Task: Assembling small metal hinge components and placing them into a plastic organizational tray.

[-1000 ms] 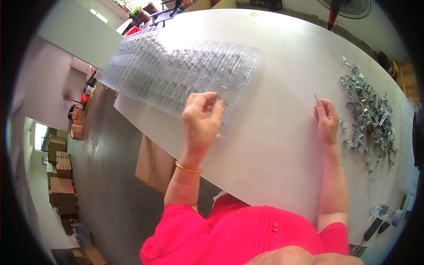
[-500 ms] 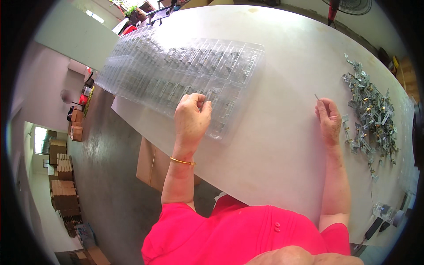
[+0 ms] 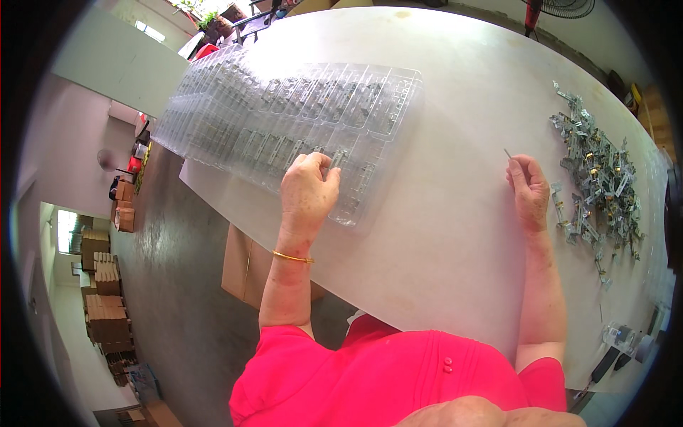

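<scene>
My left hand (image 3: 309, 191) is over the near side of a clear plastic compartment tray (image 3: 398, 139). Its thumb and fingers are pinched together at the slots, and whatever they hold is hidden behind the fingers. Small metal parts (image 3: 290, 151) lie in rows in the tray's compartments. On the right, above the white tabletop (image 3: 441, 213), my right hand (image 3: 528, 191) is closed on a thin grey metal strip (image 3: 508, 153), whose end sticks out past the fingertips. Beside that hand spreads a tangled pile of metal parts (image 3: 597, 171), some with brass-coloured bits.
More filled clear trays (image 3: 192, 107) stand stacked toward the left. A black-handled tool (image 3: 605, 365) and a clear plastic container (image 3: 617, 338) lie at the lower right. A cardboard box (image 3: 245, 267) is below the table edge. A fan (image 3: 569, 8) stands beyond the far edge.
Both hands keep almost the same place and grip. The view has shifted slightly.
</scene>
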Demonstrator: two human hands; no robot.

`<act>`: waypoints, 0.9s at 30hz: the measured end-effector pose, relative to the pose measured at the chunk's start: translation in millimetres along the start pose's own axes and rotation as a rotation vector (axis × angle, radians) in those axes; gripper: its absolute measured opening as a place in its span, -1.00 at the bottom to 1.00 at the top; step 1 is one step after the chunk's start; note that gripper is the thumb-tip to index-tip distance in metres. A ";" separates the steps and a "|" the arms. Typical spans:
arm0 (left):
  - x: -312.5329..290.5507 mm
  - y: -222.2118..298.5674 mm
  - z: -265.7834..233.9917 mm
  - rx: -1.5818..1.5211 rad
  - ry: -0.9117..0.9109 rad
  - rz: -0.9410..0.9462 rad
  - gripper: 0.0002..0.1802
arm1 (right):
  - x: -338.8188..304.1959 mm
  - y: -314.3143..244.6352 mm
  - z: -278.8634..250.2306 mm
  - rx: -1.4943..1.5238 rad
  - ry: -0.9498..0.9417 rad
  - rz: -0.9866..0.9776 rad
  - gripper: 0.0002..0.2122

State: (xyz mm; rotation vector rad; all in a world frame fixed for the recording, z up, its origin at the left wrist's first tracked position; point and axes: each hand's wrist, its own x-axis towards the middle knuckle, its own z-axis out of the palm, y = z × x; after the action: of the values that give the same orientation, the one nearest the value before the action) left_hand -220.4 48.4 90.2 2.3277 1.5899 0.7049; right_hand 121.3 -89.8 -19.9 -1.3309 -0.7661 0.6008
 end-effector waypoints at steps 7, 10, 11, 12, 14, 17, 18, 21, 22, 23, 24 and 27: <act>-1.3 -4.9 0.4 0.043 -0.015 0.005 -0.78 | -0.9 -1.4 2.3 -0.025 -0.012 -0.017 -0.93; -3.0 -4.2 -0.1 0.020 0.030 0.023 -0.76 | -1.4 -1.4 3.4 -0.019 -0.014 -0.025 -0.94; -3.3 -2.4 -1.2 0.000 0.009 -0.003 -0.78 | -1.5 -1.5 3.9 -0.010 -0.015 -0.029 -0.94; -3.0 -0.2 -0.9 -0.022 -0.015 -0.026 -0.79 | -2.0 -1.9 3.3 -0.012 -0.004 -0.027 -0.94; -2.3 0.1 0.8 0.023 -0.005 0.015 -0.79 | -3.4 -2.6 2.2 -0.056 0.026 -0.054 -0.93; -0.1 3.4 5.8 0.132 0.088 0.143 -0.81 | -1.7 -6.7 -1.3 -0.300 0.050 -0.092 -0.93; -1.5 8.1 0.8 0.117 0.118 0.159 -0.82 | -1.2 -5.1 3.7 -0.276 0.061 -0.125 -0.92; -13.9 44.7 2.5 0.040 0.106 0.210 -0.85 | -1.7 -10.5 15.8 -0.345 0.081 -0.146 -0.92; -15.6 55.6 11.9 0.020 0.098 0.201 -0.86 | -3.1 -8.5 13.1 -0.357 0.055 -0.159 -0.92; -18.4 68.5 18.5 -0.003 0.078 0.235 -0.86 | -2.8 -9.2 14.2 -0.352 0.016 -0.177 -0.93; -24.8 84.1 27.0 -0.052 0.046 0.331 -0.86 | -3.2 -9.6 14.9 -0.383 0.014 -0.229 -0.93; -42.1 132.5 56.2 -0.175 -0.064 0.533 -0.86 | -5.3 -5.1 12.0 -0.458 0.028 -0.343 -0.94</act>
State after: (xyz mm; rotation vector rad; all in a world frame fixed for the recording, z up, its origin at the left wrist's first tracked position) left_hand -96.9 -36.9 90.8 2.6190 0.8352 0.8235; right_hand 108.4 -87.1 -14.8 -1.5690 -1.1239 0.1331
